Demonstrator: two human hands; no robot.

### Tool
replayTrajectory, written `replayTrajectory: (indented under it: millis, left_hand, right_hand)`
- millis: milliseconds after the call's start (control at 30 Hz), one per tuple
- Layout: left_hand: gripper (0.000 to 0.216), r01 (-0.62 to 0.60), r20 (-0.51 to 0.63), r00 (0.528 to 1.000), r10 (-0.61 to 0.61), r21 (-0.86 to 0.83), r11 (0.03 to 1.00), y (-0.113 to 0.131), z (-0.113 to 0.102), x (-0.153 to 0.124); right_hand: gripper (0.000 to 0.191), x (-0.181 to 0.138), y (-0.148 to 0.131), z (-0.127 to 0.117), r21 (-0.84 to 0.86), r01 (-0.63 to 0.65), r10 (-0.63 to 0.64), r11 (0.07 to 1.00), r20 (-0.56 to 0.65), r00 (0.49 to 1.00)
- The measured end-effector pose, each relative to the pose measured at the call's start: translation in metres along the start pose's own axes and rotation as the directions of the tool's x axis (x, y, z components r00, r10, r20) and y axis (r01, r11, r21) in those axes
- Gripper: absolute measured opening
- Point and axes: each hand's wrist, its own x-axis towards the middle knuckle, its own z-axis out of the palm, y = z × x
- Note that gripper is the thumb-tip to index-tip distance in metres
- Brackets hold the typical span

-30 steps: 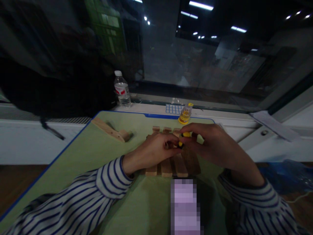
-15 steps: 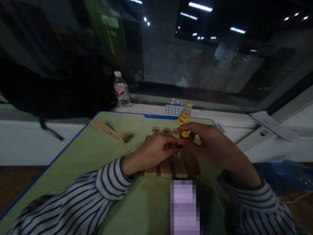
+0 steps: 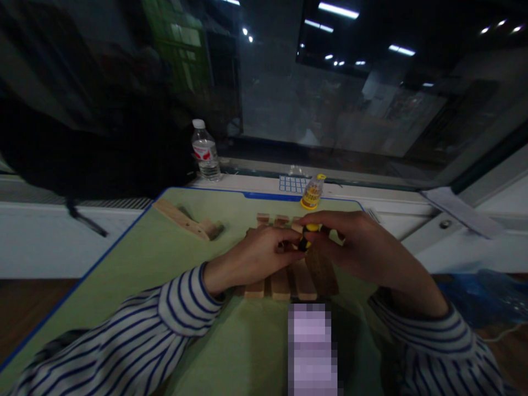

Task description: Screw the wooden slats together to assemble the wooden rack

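A stubby yellow-and-black screwdriver [image 3: 306,241] stands over the slatted wooden piece [image 3: 280,286], partly covered by fingers; its tip is hidden. Around its yellow top the thumb and fingers of my right hand [image 3: 350,239] are closed. My left hand [image 3: 259,250] lies across the slats, thumb and forefinger pinched at the screwdriver's lower, black part. Several pale slats lie side by side, with a darker wooden part [image 3: 324,272] along their right side. Whatever is under the left palm cannot be seen.
On the green table [image 3: 136,275], a loose wooden part [image 3: 185,223] lies at the far left. A small yellow-capped bottle [image 3: 313,192] stands at the back edge. A water bottle [image 3: 205,153] is on the windowsill. A blurred-out pale purple item [image 3: 311,349] lies in front.
My right hand has turned slightly and lowered, with the screwdriver's yellow top tilting a little. My left hand has stayed almost in place.
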Motion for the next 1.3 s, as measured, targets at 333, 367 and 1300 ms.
replayTrajectory:
  millis: [333, 367, 1300]
  left_hand:
    - [0.023, 0.037, -0.031, 0.999, -0.036, 0.021, 0.999, 0.0013, 0.0003, -0.0001]
    - [0.023, 0.038, -0.031, 0.999, -0.038, 0.020, 0.999, 0.0010, 0.0008, 0.0000]
    - [0.022, 0.008, 0.035, 0.999, -0.008, -0.009, 1.000, -0.0060, 0.0032, 0.0016]
  right_hand:
    - [0.019, 0.0033, 0.0015, 0.0036, -0.165, -0.036, 0.027, 0.986, -0.057, 0.998]
    - [0.019, 0.0036, 0.0015, 0.0039, -0.178, -0.040, 0.029, 0.983, -0.060, 0.998]
    - [0.028, 0.0028, 0.0001, -0.0002, -0.001, 0.066, -0.066, 0.998, -0.030, 0.997]
